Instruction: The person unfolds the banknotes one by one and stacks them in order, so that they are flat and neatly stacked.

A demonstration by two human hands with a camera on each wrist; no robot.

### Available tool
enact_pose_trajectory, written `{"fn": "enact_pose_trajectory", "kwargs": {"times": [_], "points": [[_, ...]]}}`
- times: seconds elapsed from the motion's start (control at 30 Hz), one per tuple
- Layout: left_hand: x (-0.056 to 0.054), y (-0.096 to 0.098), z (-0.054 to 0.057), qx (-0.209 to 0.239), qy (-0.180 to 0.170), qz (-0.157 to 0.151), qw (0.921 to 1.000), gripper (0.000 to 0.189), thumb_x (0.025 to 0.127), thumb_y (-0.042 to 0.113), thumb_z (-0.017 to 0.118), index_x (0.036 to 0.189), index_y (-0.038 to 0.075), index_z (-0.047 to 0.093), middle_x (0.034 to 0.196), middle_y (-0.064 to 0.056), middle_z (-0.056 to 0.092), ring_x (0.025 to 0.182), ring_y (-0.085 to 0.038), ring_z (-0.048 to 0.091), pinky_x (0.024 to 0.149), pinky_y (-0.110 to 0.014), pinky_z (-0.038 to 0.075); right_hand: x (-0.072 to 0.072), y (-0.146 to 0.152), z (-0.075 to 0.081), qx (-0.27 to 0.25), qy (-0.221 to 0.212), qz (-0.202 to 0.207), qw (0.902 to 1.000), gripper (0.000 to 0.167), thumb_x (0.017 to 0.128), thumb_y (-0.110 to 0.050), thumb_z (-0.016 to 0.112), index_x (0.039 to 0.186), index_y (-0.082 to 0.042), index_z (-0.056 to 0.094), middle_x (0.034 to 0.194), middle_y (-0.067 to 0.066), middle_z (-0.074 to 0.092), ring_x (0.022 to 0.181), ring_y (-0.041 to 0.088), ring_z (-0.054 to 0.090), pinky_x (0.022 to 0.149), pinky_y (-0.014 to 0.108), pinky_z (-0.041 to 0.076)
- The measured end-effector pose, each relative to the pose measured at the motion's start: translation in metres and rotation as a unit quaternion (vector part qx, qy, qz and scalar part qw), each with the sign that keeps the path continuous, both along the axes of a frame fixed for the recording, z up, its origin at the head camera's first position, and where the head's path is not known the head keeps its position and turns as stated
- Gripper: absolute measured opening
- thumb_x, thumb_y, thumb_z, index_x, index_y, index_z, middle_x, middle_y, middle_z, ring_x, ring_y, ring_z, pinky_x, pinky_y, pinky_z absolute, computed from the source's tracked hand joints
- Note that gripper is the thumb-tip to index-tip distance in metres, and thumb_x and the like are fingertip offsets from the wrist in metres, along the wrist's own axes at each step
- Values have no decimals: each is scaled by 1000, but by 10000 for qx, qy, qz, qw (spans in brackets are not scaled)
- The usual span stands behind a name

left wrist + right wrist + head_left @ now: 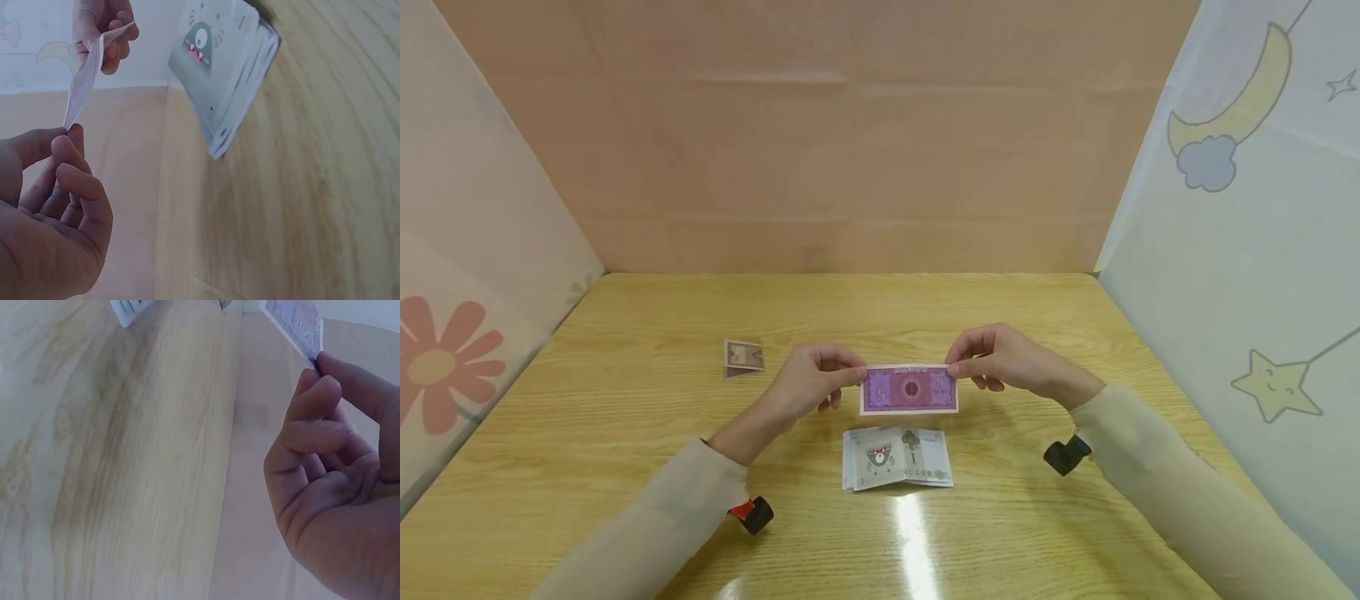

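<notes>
A purple banknote (pixel 912 389) marked with a 5 is stretched level between both hands above the table. My left hand (pixel 812 379) pinches its left end between thumb and finger, and my right hand (pixel 1007 358) pinches the upper right corner the same way. From the left wrist, the note (pixel 84 81) appears nearly edge-on and bent at its far end. Just in front of it on the table lies a stack of folded grey-green notes (pixel 880 458), the top one printed with a cartoon one-eyed figure.
A folded brown note (pixel 745 355) lies on the wooden table (pixel 647 400), left of the left hand. Behind the table hangs a plain peach-coloured backdrop (pixel 850 150). Decorated white panels stand on both sides, with a flower (pixel 445 365) on the left and a star (pixel 1276 385) on the right.
</notes>
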State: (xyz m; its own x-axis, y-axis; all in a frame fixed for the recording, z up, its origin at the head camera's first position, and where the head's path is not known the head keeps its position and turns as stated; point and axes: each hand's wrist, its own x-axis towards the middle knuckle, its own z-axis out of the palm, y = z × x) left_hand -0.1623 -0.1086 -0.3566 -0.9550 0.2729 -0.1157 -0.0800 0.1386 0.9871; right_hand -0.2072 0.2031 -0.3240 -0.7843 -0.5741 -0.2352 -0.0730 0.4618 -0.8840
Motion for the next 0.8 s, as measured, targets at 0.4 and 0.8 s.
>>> {"fn": "enact_pose_trajectory", "kwargs": {"times": [0.4,0.8], "points": [[15,-2,-13,-583,-67,-613,9964,18,89,17,79,101,5,73,83,-16,70,51,-17,49,42,-25,38,16,-3,-25,-252,-377,392,9982,14,94,-14,72,102,-3,69,78,17,59,54,12,44,48,24,37],[30,7,-28,-1830,308,-742,9798,15,81,11,85,83,10,70,70,-2,57,53,-11,50,49,-24,40,36,-12,-53,12,-276,259,9993,13,91,-10,74,98,-1,68,75,7,63,56,11,47,49,21,38]]}}
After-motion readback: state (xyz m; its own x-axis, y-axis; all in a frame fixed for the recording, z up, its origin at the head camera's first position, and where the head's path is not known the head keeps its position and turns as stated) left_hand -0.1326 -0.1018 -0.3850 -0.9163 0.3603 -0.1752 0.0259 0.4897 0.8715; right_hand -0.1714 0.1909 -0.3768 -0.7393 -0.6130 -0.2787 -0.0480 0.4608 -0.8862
